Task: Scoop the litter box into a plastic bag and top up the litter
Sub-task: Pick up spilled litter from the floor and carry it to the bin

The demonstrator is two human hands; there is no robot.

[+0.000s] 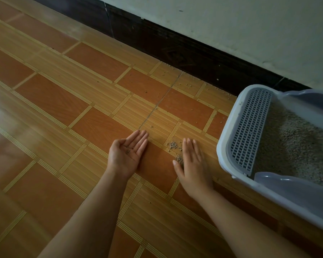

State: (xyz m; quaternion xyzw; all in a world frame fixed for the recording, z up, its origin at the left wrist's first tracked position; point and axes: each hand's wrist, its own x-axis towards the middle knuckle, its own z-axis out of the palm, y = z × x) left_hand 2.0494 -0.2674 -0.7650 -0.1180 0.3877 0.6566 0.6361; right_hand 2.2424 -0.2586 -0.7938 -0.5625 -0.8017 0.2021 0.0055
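1. Left hand (126, 155): palm up, fingers straight and pressed together, pointing far-right. It lies low over the orange and tan wood-pattern tiled floor (54, 101). Hand is spread flat, gripping nothing; a few dark specks sit in the palm.
2. Right hand (192, 164): palm down, flat on the floor, fingers together pointing far, thumb out to the left. Also spread flat, not pinching anything.
3. Both forearms bare, reaching in from the near edge.
4. Spilled grey litter granules (173, 145): a small cluster on the floor just left of the right hand's fingertips, and a 2nd clump (179, 159) touching the inner edge of that hand near the thumb. They lie between the two hands, closer to the right one.
5. White plastic litter box with a grey slotted grate step (250, 127) sits right of the right hand, near but apart from it, against the dark skirting board (175, 51) and pale wall (250, 34). Filled w/ beige-grey litter (291, 144).
6. Box is cut off by the right frame edge; its full shape can't be told. More stray granules are scattered on the far floor by the skirting, too small to count. Lighting dim; specks in the left palm hard to make out.
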